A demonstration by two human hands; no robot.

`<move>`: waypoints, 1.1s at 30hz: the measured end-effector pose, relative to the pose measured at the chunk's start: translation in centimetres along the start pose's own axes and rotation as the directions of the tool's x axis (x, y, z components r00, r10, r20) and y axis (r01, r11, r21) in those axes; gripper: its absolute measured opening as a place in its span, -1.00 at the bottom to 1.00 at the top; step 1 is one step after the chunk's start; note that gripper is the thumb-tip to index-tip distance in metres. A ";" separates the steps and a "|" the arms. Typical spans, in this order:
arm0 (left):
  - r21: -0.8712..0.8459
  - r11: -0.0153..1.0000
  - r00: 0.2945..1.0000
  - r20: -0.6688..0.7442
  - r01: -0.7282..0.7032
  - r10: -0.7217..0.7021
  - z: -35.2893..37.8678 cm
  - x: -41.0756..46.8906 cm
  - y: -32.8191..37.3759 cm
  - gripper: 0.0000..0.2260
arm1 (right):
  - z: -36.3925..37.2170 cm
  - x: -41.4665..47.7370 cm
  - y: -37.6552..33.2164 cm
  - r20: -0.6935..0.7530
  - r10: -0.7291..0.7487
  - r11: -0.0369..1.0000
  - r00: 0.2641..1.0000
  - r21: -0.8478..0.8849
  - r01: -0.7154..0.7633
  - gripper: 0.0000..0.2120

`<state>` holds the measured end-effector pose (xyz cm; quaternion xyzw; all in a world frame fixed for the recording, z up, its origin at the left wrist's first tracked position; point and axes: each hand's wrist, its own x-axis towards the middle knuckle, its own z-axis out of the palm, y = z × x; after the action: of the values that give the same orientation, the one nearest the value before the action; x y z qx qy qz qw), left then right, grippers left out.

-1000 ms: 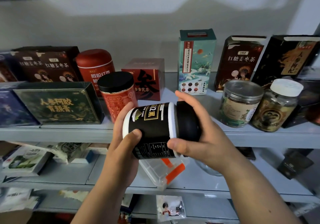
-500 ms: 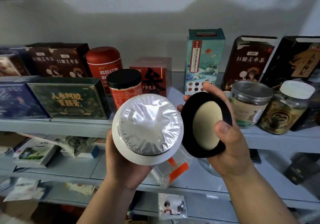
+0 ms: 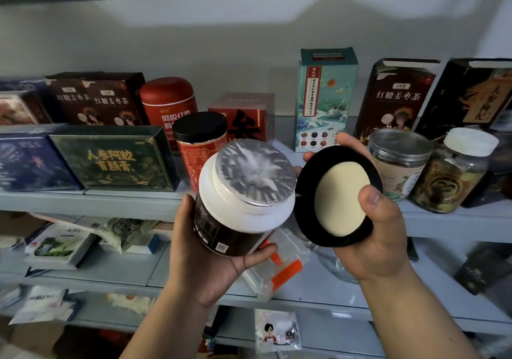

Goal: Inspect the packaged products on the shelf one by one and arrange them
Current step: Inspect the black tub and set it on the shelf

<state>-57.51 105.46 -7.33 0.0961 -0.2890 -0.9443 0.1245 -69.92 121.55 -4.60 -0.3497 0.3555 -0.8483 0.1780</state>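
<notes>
My left hand (image 3: 210,270) curls round the jar (image 3: 235,228), my right hand (image 3: 379,236) pinches its lid (image 3: 338,195); I'd check the foil seal (image 3: 255,173) for tears, then reseat the lid squarely.

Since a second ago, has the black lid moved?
Yes. The lid came off the black jar and shifted right, toward the clear jar on the shelf.

Grey shelf (image 3: 443,217), w/ boxes (image 3: 116,159), jars (image 3: 399,161), red tin (image 3: 169,100)

L hand (image 3: 210,264) & R hand (image 3: 382,242) bare, forearms bare too; R thumbnail cut short.
</notes>
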 end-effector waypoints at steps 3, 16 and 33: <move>-0.078 0.995 0.995 0.082 0.059 -0.052 -1.2 0.4 0.2 -0.36 | 0.0 0.0 0.1 0.007 0.002 1.000 1.000 0.010 -0.002 -0.19; 0.374 0.868 0.945 0.131 -0.327 0.300 0.4 0.0 1.5 -0.07 | -0.1 -0.7 -0.9 0.186 -0.090 0.817 0.978 -0.548 0.180 -0.27; 0.520 0.746 0.908 0.198 -0.416 0.368 0.1 -0.3 1.8 -0.15 | 0.4 -0.4 0.4 0.311 -0.083 0.646 0.947 -0.707 0.289 -0.29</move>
<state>-56.92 104.22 -6.17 0.0257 -0.5669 -0.7763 0.2746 -69.33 121.31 -4.81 -0.5303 0.6067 -0.5916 -0.0256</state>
